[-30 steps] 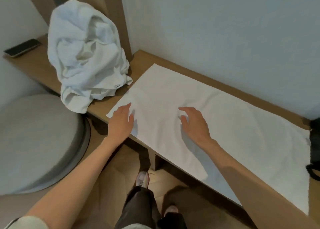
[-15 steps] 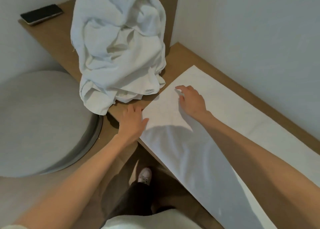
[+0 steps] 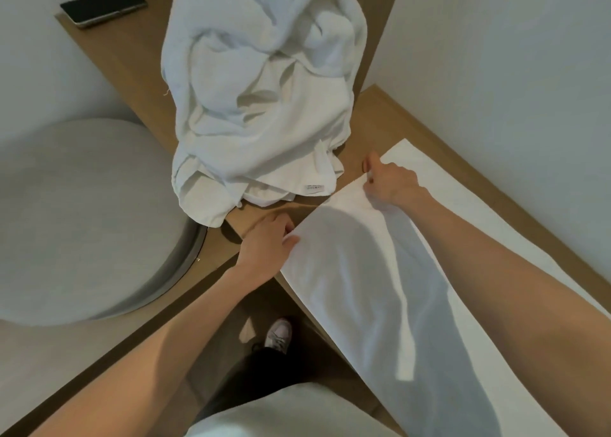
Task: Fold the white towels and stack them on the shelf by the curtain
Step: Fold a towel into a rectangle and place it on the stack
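White towel (image 3: 380, 288): flat on wooden desk (image 3: 132, 60), near long edge overhanging the front; no fold made yet.
L hand (image 3: 264, 248): grip pinched shut on near corner of the short end.
R hand (image 3: 390, 182): grip closed on far corner, same end.
Pile (image 3: 264, 99): crumpled towels, unfolded, just beside that end.
Left: every fold + stacking; shelf, curtain not in view.
Room: wall tight behind; phone (image 3: 102, 5) well apart; stool (image 3: 82, 218) below L.

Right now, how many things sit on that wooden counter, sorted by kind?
Flat towel: 1
Crumpled towel heap: 1; how many towels are in it cannot be told
Phone: 1
Total: 3
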